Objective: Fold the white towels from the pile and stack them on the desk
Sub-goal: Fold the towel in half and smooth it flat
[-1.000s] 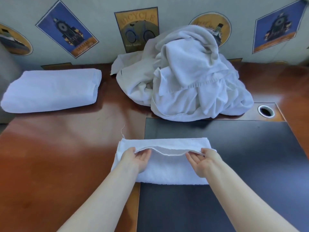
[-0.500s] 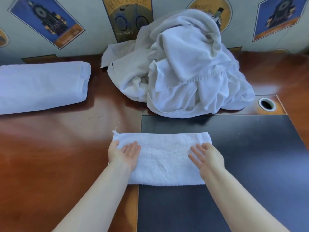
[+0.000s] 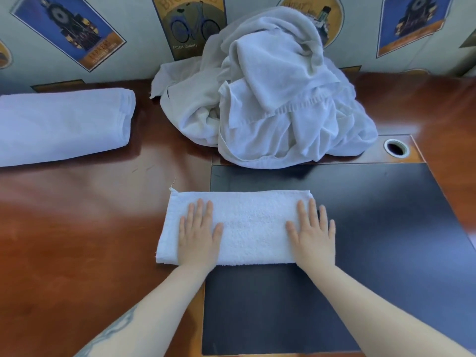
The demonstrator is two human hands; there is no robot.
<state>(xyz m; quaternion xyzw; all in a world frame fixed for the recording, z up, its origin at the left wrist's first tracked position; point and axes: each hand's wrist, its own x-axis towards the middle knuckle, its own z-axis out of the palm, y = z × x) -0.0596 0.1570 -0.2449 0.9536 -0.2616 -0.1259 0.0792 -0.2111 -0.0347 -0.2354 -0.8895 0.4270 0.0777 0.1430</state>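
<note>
On the desk [image 3: 77, 240]: 1 towel pile [image 3: 270, 99], 2 folded towels [image 3: 247, 228]

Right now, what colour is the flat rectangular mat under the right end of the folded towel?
Black, matte and plain, the rectangular mat shows best in the head view.

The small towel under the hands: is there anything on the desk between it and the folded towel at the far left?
Nothing visible. Both the left hand and the right hand press flat on the small towel. Between it and the folded towel lies only bare desk. The pile sits behind, off that path.
</note>
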